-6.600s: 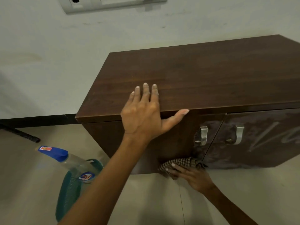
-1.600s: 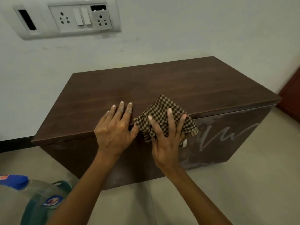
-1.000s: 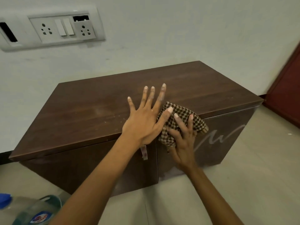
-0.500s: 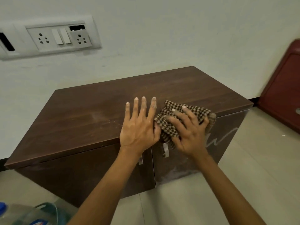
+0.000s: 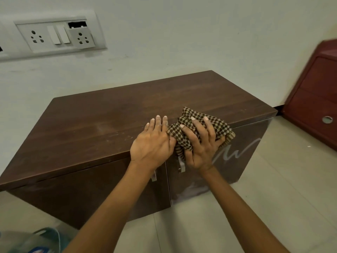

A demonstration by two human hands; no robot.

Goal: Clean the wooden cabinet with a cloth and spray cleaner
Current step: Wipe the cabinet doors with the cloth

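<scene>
Cabinet top (image 5: 109, 121): dusty, dark | right hand (image 5: 201, 145): clutching checked cloth (image 5: 215, 123) | left hand (image 5: 153, 143): flat, empty

cloth (image 5: 200, 128) on cabinet (image 5: 109, 125) front edge, right of left hand (image 5: 152, 145)

Both forearms bare, extended forward and converging. Left hand (image 5: 152, 143) flat, palm down, fingers straight and close together, thumb side touching the right hand. Right hand (image 5: 201, 143) palm down just beside it, fingers spread and curled in a grip, wrist slightly bent, knuckles raised.
</scene>
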